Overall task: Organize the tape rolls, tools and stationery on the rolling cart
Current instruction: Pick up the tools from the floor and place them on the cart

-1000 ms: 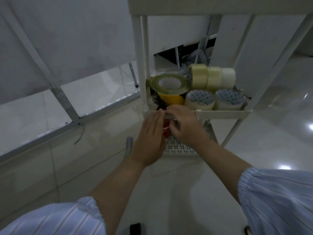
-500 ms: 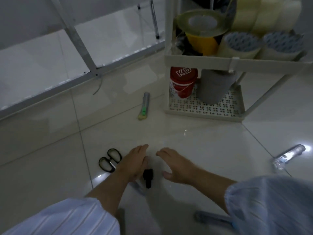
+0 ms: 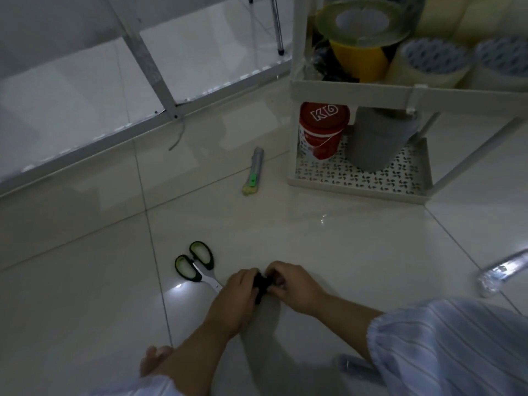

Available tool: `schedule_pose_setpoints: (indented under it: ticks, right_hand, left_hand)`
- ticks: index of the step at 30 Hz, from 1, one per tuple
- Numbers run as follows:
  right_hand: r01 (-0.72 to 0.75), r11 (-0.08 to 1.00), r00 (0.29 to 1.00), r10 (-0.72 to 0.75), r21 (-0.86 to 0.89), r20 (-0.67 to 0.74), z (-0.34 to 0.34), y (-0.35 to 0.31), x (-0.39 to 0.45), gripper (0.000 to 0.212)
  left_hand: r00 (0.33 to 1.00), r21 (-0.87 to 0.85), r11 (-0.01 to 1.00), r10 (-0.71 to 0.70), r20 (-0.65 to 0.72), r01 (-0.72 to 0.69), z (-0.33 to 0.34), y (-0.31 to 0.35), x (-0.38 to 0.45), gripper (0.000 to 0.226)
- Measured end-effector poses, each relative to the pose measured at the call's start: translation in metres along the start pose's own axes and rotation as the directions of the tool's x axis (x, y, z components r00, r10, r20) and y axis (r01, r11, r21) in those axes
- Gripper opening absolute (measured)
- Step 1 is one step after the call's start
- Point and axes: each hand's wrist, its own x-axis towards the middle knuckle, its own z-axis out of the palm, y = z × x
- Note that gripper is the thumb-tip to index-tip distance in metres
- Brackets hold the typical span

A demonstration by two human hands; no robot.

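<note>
Low in the frame, just right of centre, the left hand (image 3: 238, 295) and right hand (image 3: 294, 284) meet over the floor (image 3: 343, 252) with a small black object (image 3: 261, 282) between them; both sets of fingers are curled around it, the left covering its left side and the right fingertips (image 3: 275, 277) pinching its right end, so little of it shows and what it is cannot be told. Striped sleeves (image 3: 445, 347) fill the lower right corner. Touching the left hand's upper left edge lie scissors (image 3: 197, 265) with black and green handles, blades running under the hand. At the right edge, a clear wrapped item (image 3: 503, 271) rests on the tiles, well apart from the hands. Farther up, near the centre, a utility knife (image 3: 253, 174) with a green slider lies just left of the cart (image 3: 357, 91). On the cart's bottom shelf, in the upper right, a red can (image 3: 321, 130) stands beside a grey cup (image 3: 377, 138). The shelf above holds tape rolls: a wide clear roll (image 3: 360, 22) lies flat on a yellow roll (image 3: 357, 60), with two pale rolls (image 3: 434, 62) to their right, near the top right corner. A metal frame (image 3: 148, 67) crosses the upper left.
</note>
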Motion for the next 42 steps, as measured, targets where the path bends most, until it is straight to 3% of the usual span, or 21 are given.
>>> schedule_pose_setpoints:
  ticks: [5, 8, 10, 12, 16, 19, 23, 26, 28, 32, 36, 40, 42]
  right_hand:
    - [-0.090, 0.984, 0.979, 0.115, 0.152, -0.167, -0.015, -0.006, -0.001, 0.014]
    - [-0.069, 0.982, 0.961, 0.113, 0.176, -0.253, -0.033, -0.011, 0.000, 0.016]
    - [-0.042, 0.987, 0.956, 0.084, 0.153, -0.281, -0.052, -0.015, 0.002, 0.014]
    - [-0.010, 0.991, 0.947, 0.051, 0.130, -0.316, -0.078, -0.023, 0.003, 0.014]
    - [0.080, 0.997, 0.909, -0.071, 0.004, -0.410, -0.131, -0.046, 0.003, 0.030]
    - [0.167, 0.963, 0.820, -0.256, -0.213, -0.512, -0.167, -0.069, 0.000, 0.033]
    - [0.213, 0.867, 0.723, -0.450, -0.451, -0.524, -0.220, -0.100, -0.001, 0.035]
    - [0.207, 0.799, 0.716, -0.516, -0.564, -0.469, -0.259, -0.119, -0.004, 0.039]
    - [0.176, 0.740, 0.722, -0.545, -0.649, -0.425, -0.276, -0.126, -0.003, 0.038]
    - [0.111, 0.709, 0.749, -0.520, -0.696, -0.410, -0.294, -0.131, 0.006, 0.039]
    - [0.060, 0.744, 0.771, -0.458, -0.666, -0.442, -0.295, -0.129, 0.017, 0.043]
    - [-0.062, 0.669, 0.785, -0.426, -0.740, -0.450, -0.290, -0.118, 0.029, 0.046]
    - [-0.115, 0.647, 0.772, -0.419, -0.754, -0.477, -0.288, -0.113, 0.032, 0.043]
  left_hand:
    - [0.998, -0.039, 0.997, 0.061, 0.034, -0.060, 0.002, 0.008, 0.015, 0.030]
    - [0.987, 0.008, 0.995, 0.098, -0.124, -0.098, 0.006, 0.012, 0.026, 0.034]
    - [0.987, -0.157, 0.984, 0.063, -0.148, -0.086, -0.003, 0.032, 0.034, 0.018]
    - [0.967, -0.256, 0.954, 0.098, -0.236, -0.159, -0.020, 0.056, 0.044, 0.018]
    - [0.913, -0.291, 0.916, 0.157, -0.378, -0.278, -0.058, 0.100, 0.070, 0.026]
    - [0.838, -0.173, 0.891, 0.308, -0.451, -0.420, -0.092, 0.131, 0.082, 0.027]
    - [0.692, 0.060, 0.798, 0.555, -0.462, -0.600, -0.144, 0.166, 0.091, 0.032]
    - [0.562, 0.310, 0.692, 0.716, -0.415, -0.652, -0.175, 0.178, 0.106, 0.043]
    - [0.532, 0.452, 0.634, 0.773, -0.345, -0.628, -0.192, 0.184, 0.113, 0.046]
    - [0.573, 0.569, 0.568, 0.796, -0.196, -0.594, -0.207, 0.195, 0.122, 0.058]
    - [0.727, 0.604, 0.607, 0.684, -0.067, -0.516, -0.211, 0.206, 0.129, 0.067]
    - [0.714, 0.611, 0.583, 0.699, -0.041, -0.535, -0.213, 0.203, 0.133, 0.071]
    - [0.664, 0.611, 0.540, 0.747, -0.031, -0.579, -0.214, 0.194, 0.130, 0.067]
